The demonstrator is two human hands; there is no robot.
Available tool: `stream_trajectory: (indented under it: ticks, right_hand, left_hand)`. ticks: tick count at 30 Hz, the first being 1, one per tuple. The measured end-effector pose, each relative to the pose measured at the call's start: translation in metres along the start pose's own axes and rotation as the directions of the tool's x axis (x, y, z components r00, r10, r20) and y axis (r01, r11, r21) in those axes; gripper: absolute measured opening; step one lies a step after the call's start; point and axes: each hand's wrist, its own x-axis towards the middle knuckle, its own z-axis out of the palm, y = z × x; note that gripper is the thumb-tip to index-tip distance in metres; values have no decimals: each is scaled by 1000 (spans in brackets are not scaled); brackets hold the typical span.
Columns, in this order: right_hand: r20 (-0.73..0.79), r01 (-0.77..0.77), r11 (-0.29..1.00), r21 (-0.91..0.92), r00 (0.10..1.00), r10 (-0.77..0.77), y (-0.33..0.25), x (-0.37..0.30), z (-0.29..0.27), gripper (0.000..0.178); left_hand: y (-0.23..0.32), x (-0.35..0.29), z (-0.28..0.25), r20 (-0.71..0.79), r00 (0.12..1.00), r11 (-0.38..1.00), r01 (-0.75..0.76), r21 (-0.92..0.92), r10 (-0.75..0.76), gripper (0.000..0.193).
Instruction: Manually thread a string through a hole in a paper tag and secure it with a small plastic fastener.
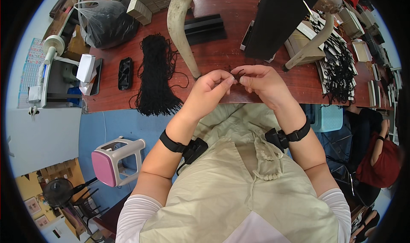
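Close together at the table's front edge, my left hand (209, 91) and my right hand (265, 86) pinch a thin black cord (240, 73) between thumbs and fingertips. The fingers hide most of the cord, so whether it is knotted or looped cannot be made out. A thick bundle of black cords (157, 78) lies to the left of my left hand, some strands trailing loose. Beyond my right hand, more black cords (340, 74) are spread over white cards or boxes at the table's right side.
Pale, worn curved legs (183, 29) and a dark upright panel (279, 23) rise just beyond my hands. On the red-brown table (109, 93) sit a black tray (125, 73) and a filled plastic bag (106, 23). A pink-topped stool (104, 167) is at left; another person (378, 166) sits at right.
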Motion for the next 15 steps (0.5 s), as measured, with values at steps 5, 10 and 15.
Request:
stream_trajectory:
  ticks: [5, 10, 15]
  right_hand:
    - [-23, -1, 1000, 25, 1000, 2, 3, 2, 1, 23]
    - [4, 2, 987, 162, 1000, -2, 3, 1, 0, 18]
    - [53, 34, 978, 205, 998, -46, 5, 1, 2, 21]
  left_hand:
    - [3, -1, 0, 20, 999, 999, 47, -16, -46, 15]
    - [4, -2, 0, 17, 997, 998, 69, -10, -69, 15]
    - [6, -2, 2, 35, 996, 996, 85, -27, -84, 14]
